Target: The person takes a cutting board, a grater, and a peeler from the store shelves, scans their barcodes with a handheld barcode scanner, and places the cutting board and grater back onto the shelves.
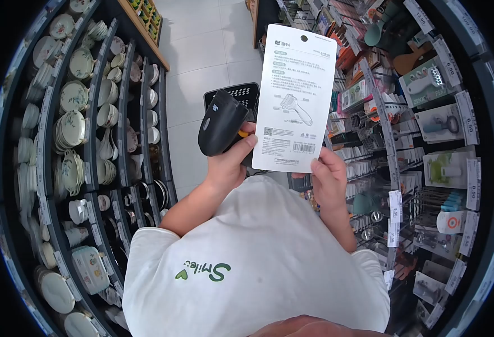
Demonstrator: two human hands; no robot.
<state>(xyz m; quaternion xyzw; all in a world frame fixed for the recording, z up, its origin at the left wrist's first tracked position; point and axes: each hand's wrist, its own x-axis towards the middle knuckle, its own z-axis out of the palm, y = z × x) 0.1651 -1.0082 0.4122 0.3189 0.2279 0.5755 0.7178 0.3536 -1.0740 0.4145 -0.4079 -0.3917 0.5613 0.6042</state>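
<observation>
My left hand is wrapped round a black handheld barcode scanner; a bit of orange shows by its fingers. The same hand's thumb lies at the lower left edge of a white packaging card. My right hand pinches the card's lower right corner, thumb on the front. The card stands upright before me with its printed back toward me. It bears green headings, a line drawing of a peeler and a barcode near the bottom right. Whatever is mounted on its other side is hidden.
A black basket stands on the tiled floor beyond the scanner. Shelves on the left hold stacked plates and bowls. To the right, racks carry packaged kitchen tools with price tags along their edges.
</observation>
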